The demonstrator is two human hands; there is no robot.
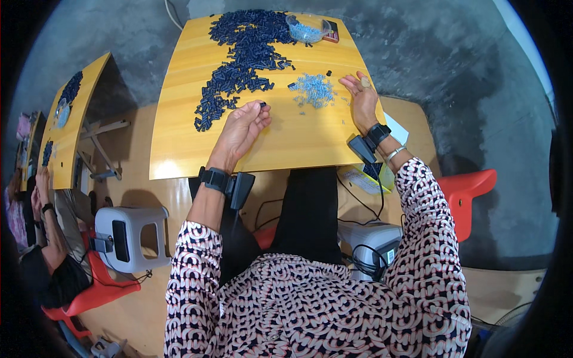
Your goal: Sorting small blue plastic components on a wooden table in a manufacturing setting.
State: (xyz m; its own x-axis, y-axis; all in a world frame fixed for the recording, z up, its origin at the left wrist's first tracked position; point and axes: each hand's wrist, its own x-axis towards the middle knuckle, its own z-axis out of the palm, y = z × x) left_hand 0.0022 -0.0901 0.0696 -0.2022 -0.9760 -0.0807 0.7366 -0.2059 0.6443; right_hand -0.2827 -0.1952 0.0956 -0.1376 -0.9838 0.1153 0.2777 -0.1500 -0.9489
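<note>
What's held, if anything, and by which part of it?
Left hand pinches a small dark piece; exact part gripped is hidden. Right hand: can't tell.

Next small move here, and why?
Probably pick one small piece from the pale blue pile with the right hand: it is open beside that pile, while the left hand already pinches a dark piece.

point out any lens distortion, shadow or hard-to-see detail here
Head view: fisheye bows the far edge of the table, with black corners; head view: soft shading dulls the tabletop between the left hand and right hand; head view: heaped black pieces blend together, hard to separate.
</note>
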